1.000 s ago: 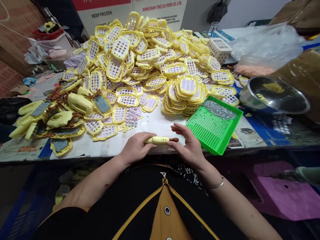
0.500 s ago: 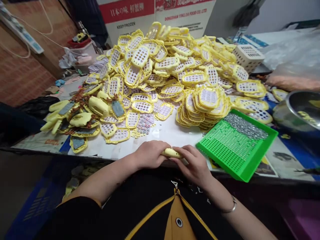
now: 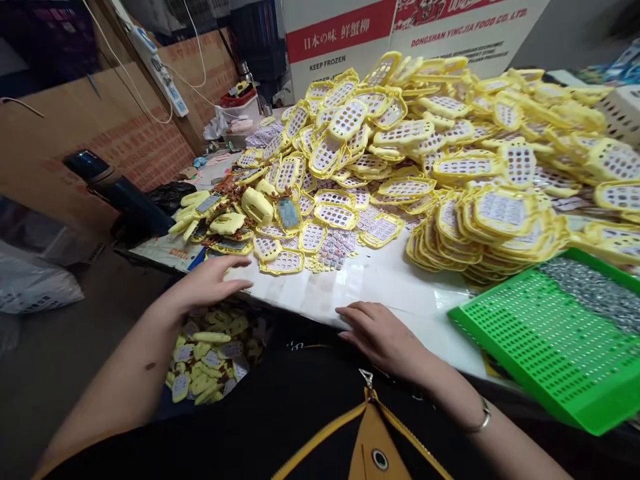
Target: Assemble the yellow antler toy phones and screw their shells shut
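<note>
At the table's front edge, my left hand (image 3: 213, 283) is open, its thumb and fingers apart and nothing in it. It is nearest to the left cluster of yellow plastic casings (image 3: 227, 223), some with grey screens, and above a bin of yellow pieces (image 3: 205, 360). My right hand (image 3: 383, 337) rests on the front edge of the white tabletop (image 3: 320, 287), fingers stretched out and holding nothing. Beyond the hands lie small printed button pieces (image 3: 336, 251) and several yellow shell halves with holed panels (image 3: 283, 261).
A large heap of yellow shells (image 3: 370, 127) covers the back of the table. Right of centre are stacked shells (image 3: 505, 210). A green perforated tray (image 3: 540, 333) with small metal screws (image 3: 595, 287) overhangs the front edge. A dark bottle (image 3: 120, 190) stands left.
The yellow piece that both hands held is no longer in them. My hands have parted, the left moving left over the bin, the right staying by the edge. The view has turned left.
</note>
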Available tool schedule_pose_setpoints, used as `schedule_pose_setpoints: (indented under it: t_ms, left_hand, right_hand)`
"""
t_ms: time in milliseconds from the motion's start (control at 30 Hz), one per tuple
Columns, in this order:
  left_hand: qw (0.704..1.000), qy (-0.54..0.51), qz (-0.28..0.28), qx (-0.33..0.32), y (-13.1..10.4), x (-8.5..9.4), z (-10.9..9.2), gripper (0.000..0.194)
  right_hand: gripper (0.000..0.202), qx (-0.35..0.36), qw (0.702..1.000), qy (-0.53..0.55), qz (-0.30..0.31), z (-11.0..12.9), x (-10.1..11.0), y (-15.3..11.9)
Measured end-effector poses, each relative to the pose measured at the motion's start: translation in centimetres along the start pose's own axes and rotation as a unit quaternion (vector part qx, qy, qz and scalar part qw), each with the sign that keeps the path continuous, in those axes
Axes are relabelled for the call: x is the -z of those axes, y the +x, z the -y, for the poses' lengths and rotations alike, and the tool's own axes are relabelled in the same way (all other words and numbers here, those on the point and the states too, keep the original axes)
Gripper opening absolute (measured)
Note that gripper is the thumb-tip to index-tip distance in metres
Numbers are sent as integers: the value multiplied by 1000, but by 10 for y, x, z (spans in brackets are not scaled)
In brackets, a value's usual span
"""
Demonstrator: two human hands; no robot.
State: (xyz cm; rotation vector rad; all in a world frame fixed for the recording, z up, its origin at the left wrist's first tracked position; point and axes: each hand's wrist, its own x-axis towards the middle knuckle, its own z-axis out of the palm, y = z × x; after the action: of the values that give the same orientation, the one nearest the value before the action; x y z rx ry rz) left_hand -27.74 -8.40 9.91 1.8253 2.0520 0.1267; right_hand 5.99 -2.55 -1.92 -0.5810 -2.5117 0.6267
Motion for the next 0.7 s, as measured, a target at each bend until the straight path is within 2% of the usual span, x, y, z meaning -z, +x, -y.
schedule_pose_setpoints:
  t_ms: [67, 100, 133, 167, 233, 333, 467, 533, 600, 633, 700]
  left_hand:
    - [994, -8, -94, -62, 38, -21, -13, 52]
    - [988, -3, -119, -97, 60, -32, -22, 50]
    - [984, -5, -140, -106, 82, -42, -30, 52]
    - [980, -23, -172, -94, 103, -50, -38, 56]
    - [964, -80, -251, -29, 139, -60, -52, 68]
    - [949, -117, -293, 22, 174, -67, -65, 80]
    - [948, -116, -295, 28, 192, -74, -67, 73]
    - [937, -134, -323, 18, 194, -76, -62, 73]
    - [923, -151, -353, -3, 192, -79, -56, 74]
    - [918, -153, -364, -22, 190, -80, -54, 73]
    - [911, -136, -381, -82, 182, -84, -54, 73]
  right_hand:
    - [25, 1, 1000, -21, 18, 2, -1, -1]
    - [24, -5, 999, -27, 25, 3, -1, -2]
    - [23, -12, 999, -29, 31, 3, 0, -3]
    - [22, -19, 999, -28, 36, 3, 1, -3]
    - [21, -35, 998, -25, 49, 4, 5, 2]
    - [20, -58, 995, -11, 84, 6, 10, 19]
    - [20, -55, 992, 22, 115, 1, 8, 51]
    - [21, -62, 991, 70, 99, -7, 4, 64]
    - [22, -102, 981, 154, 53, -16, 0, 75]
    - [21, -138, 968, 209, 17, -21, -2, 81]
    - [22, -227, 908, 345, -76, -29, -5, 92]
